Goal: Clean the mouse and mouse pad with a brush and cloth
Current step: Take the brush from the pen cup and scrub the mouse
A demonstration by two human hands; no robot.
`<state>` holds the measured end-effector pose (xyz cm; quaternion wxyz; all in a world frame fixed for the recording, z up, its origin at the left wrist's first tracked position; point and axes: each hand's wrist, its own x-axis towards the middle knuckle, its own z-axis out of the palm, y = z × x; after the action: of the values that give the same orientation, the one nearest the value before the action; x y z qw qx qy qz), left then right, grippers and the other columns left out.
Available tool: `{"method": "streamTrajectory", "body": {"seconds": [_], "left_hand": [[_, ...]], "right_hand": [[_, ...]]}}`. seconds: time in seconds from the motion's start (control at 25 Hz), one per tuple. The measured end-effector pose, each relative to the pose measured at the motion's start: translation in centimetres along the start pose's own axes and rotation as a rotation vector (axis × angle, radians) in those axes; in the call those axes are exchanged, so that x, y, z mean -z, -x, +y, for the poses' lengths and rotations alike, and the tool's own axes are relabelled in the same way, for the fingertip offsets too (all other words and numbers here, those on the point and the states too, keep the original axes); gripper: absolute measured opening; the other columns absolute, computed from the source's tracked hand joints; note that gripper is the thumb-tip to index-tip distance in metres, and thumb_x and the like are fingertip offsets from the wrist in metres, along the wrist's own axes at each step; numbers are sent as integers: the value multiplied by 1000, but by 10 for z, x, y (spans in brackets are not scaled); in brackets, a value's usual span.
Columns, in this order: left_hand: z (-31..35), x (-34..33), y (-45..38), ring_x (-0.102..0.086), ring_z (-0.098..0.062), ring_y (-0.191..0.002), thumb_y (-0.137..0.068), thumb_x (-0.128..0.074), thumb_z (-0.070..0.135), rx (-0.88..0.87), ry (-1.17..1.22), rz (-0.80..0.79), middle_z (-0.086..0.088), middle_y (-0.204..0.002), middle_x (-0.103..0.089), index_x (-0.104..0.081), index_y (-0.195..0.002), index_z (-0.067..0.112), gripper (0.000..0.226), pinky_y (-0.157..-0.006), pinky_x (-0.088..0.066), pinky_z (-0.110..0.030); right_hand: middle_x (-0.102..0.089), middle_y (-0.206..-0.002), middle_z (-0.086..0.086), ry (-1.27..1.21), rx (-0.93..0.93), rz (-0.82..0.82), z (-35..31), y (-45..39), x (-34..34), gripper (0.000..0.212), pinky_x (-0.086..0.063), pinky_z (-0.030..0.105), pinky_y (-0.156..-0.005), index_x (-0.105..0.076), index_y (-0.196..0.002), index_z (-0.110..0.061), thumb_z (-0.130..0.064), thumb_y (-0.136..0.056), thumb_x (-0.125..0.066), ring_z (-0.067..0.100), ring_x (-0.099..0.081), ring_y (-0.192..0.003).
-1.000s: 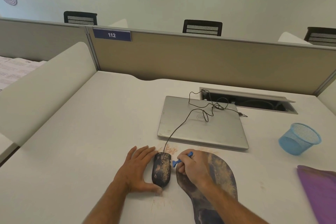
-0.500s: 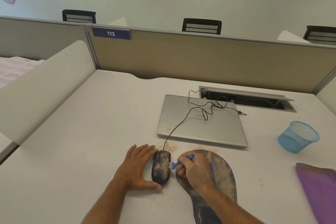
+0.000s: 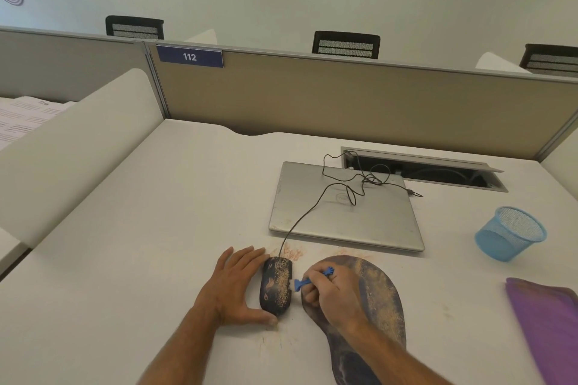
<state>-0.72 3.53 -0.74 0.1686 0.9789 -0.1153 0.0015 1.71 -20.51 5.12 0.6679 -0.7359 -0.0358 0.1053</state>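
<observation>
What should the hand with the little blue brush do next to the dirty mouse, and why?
Probably sweep the blue brush across the top of the mouse. Its tip sits at the mouse's right edge in the right hand, sandy dust still covers the shell, and the left hand braces the other side so it shouldn't slide.

The right hand is drawing the blue brush from the mouse's front toward its middle, along its right side.
</observation>
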Motion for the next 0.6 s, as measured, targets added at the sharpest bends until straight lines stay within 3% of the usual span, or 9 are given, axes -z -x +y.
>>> {"method": "streamTrajectory", "body": {"seconds": [0.44, 0.6], "left_hand": [[0, -1, 0, -9, -8, -152, -53, -50, 105, 6, 2, -2, 12, -164, -22, -25, -157, 29, 131, -125, 4, -43], [0, -1, 0, -9, -9, -152, -54, -49, 104, 9, 4, -11, 11, -164, -22, -24, -157, 30, 129, -125, 3, -44]], "right_hand": [[-53, -51, 8, -83, 25, -44, 9, 9, 2, 27, -37, 22, -39, -68, -71, -3, 1, -93, -54, 20, -46, -45], [-58, -49, 3, 90, 34, -91, 14, 12, 3, 26, -44, 26, -42, -68, -62, -13, -10, -85, -57, 15, -53, -45]]}}
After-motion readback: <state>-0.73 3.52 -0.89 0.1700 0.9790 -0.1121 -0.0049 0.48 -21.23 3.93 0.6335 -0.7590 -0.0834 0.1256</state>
